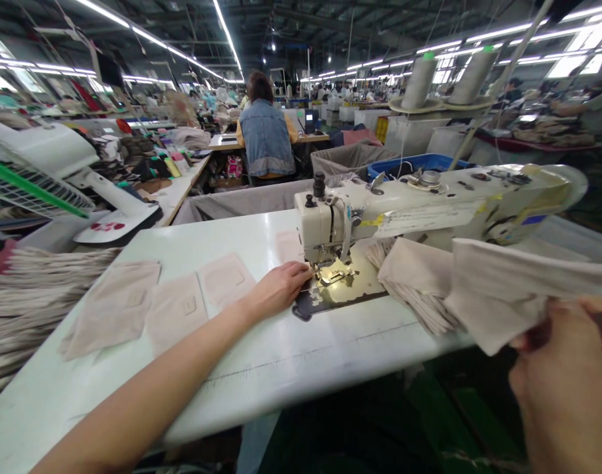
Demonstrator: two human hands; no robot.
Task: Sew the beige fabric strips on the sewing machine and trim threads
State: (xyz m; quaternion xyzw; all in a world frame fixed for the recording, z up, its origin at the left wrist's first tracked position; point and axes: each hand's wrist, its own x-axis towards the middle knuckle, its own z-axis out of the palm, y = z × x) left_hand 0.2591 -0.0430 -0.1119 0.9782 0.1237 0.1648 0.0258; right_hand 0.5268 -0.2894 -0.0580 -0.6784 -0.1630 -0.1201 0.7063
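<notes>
My left hand [283,286] reaches to the needle area of a sewing machine [325,227]. Its fingers are pressed together beside the presser foot, and whatever they hold there is too small or hidden to make out. At the right, my right hand [567,368] grips a beige fabric piece [508,283] by its lower edge, lifted above the table's front edge. Next to that piece a folded stack of beige fabric [414,270] lies on the machine bed's right side. Left of the machine, several flat beige pieces [177,306] with small stitched tabs rest on the white table [281,368].
A thick pile of beige fabric [29,309] stands at the left edge, below a white fan [49,164]. Thread cones [419,82] rise behind the machine, near a blue basket [419,164]. A person in a denim vest [267,135] sits ahead, facing away.
</notes>
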